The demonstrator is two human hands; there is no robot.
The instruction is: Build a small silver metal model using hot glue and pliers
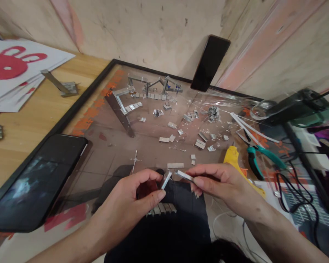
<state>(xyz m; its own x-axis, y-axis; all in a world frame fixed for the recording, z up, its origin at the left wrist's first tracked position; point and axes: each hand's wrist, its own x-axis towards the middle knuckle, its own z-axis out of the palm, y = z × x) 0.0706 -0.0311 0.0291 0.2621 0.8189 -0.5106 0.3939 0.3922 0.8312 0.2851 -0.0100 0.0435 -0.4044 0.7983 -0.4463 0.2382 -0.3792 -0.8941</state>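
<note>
The slim, shiny silver-grey strip (pixel 166 180) is lying between the thumb and fingers of the left hand (pixel 134 191), which is grasping it at that hand's 2 to 3 o'clock. Its long axis is running from 7 to 1 o'clock. Facing it from 3 o'clock, the right hand (pixel 218 182) is pinching a 2nd narrow, pale-topped silver strip (pixel 184 176), which is lying at that hand's 9 o'clock with its long axis running from 10 to 4. I am judging the narrow gap between their upper ends as the relation counting most: the strips are leaning toward each other without touching, and both hands are flanking that gap about equally closely. Just beyond, at the gap's 12 o'clock, a flat, pale grey rectangular strip (pixel 175 166) is resting, its long axis running from 9 to 3 o'clock. Through the head view I am also seeing a row of grey slats (pixel 162 209) lying at the left hand's 4 o'clock, and a yellow plastic glue gun (pixel 231 156) lying at the right hand's 1 o'clock, partly hidden behind it.
</note>
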